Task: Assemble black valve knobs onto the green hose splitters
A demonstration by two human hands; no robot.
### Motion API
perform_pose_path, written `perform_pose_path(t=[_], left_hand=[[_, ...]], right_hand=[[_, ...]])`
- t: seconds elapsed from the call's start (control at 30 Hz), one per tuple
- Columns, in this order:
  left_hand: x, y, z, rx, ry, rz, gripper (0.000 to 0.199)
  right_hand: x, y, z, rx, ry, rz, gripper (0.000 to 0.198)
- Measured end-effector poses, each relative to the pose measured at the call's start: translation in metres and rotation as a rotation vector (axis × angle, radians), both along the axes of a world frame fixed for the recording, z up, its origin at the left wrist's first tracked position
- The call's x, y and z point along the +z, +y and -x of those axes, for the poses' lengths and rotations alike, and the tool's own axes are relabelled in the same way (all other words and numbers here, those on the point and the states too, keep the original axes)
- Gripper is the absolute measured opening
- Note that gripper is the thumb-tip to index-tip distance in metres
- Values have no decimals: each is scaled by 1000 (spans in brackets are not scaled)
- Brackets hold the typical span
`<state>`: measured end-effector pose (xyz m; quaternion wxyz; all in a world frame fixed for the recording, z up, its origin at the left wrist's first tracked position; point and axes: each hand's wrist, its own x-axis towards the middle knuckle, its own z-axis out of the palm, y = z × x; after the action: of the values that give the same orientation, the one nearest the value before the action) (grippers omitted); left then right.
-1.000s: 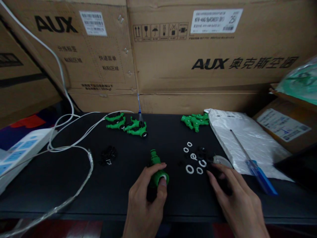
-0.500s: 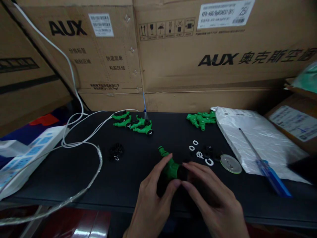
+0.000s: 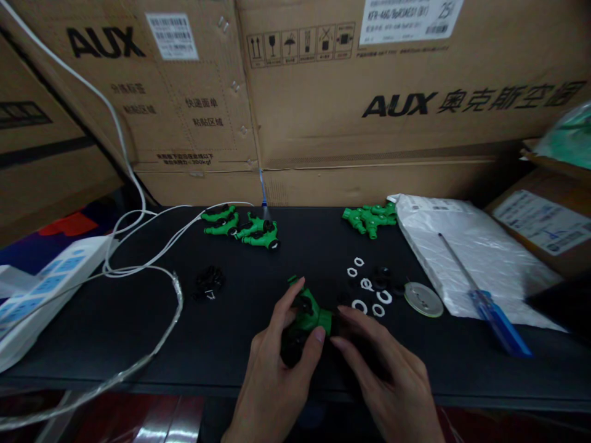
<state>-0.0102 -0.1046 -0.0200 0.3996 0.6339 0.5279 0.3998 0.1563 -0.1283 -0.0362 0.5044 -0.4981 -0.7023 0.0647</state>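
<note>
Between the thumb and fingers of my left hand [image 3: 281, 360] is a green Y-shaped hose connector [image 3: 311, 314], its narrow end pointing up and left and black parts on its branches. At the connector's right end, my right hand [image 3: 388, 366] closes its thumb and fingers around a dark collar [image 3: 338, 325], mostly hidden by the fingers. Both hands are just above the front of the black table. Just beyond my right hand lie white ring washers [image 3: 378, 309], several black rings [image 3: 381, 277] and a round metal disc [image 3: 423, 299].
Green connectors with black parts [image 3: 259, 234] lie at the back left, plain green ones [image 3: 369, 218] at the back right. Small black pieces [image 3: 210, 283] sit left. A blue screwdriver [image 3: 501, 323] rests on a white package [image 3: 466, 246]. Cables and a power strip [image 3: 50, 295] occupy the left.
The connector has turned in my left hand, showing its black parts. My right hand has shifted slightly, uncovering more white rings. The whole view has moved a little.
</note>
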Motion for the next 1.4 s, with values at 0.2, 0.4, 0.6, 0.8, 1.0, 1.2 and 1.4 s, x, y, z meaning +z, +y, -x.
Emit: perform_pose_path(t=[0.2, 0.4, 0.6, 0.8, 1.0, 1.2, 1.4], left_hand=[[0, -1, 3, 15, -68, 58, 57], [3, 1, 3, -9, -89, 46, 54], [2, -1, 4, -11, -87, 65, 54], [2, -1, 3, 28, -89, 76, 53], [3, -1, 3, -12, -78, 57, 52], [1, -2, 5, 3, -61, 58, 52], [3, 0, 2, 5, -117, 45, 51]], right_hand=[[4, -2, -3, 96, 41, 111, 29], [1, -2, -9, 115, 71, 219, 33], [1, 0, -1, 50, 116, 191, 32], [6, -1, -5, 145, 83, 233, 29], [4, -1, -7, 117, 107, 320, 20], [6, -1, -1, 49, 111, 271, 25], [2, -1, -3, 142, 144, 323, 27]])
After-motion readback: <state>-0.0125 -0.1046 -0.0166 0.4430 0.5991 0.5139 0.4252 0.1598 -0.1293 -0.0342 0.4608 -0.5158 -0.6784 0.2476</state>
